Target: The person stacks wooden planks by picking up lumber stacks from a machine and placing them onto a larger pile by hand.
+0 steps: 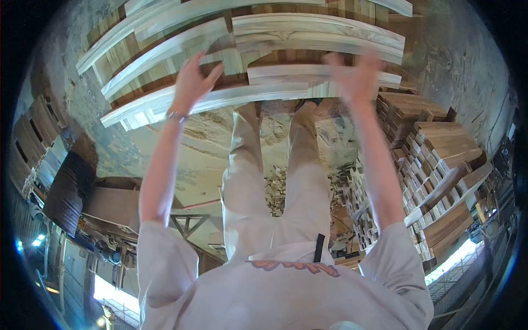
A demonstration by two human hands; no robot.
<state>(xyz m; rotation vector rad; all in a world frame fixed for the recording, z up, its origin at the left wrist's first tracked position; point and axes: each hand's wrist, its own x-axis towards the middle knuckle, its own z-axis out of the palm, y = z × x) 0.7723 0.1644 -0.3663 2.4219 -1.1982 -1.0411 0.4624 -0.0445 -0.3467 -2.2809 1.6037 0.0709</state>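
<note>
My left hand [195, 80] is over the left part of the rows of wood, thumb and fingers apart, holding nothing that shows. Close by lies a long pale wooden board [165, 58], one of several laid in rows on edge or stacked. My right hand [356, 77] is raised over the right part of the rows, blurred by motion, with its thumb apart from the fingers. It overlaps a shorter pale board [283, 73] in this view. The nearest long pale strip [220, 100] runs crosswise in front of my feet. Brown wood shows between the rows.
Stacks of cut wooden blocks [440, 143] stand on the right, close to my right arm. Wood scraps [275, 190] lie on the floor between my legs. A brown panel and bench [113, 203] are at the left. The concrete floor [459, 66] extends beyond the rows.
</note>
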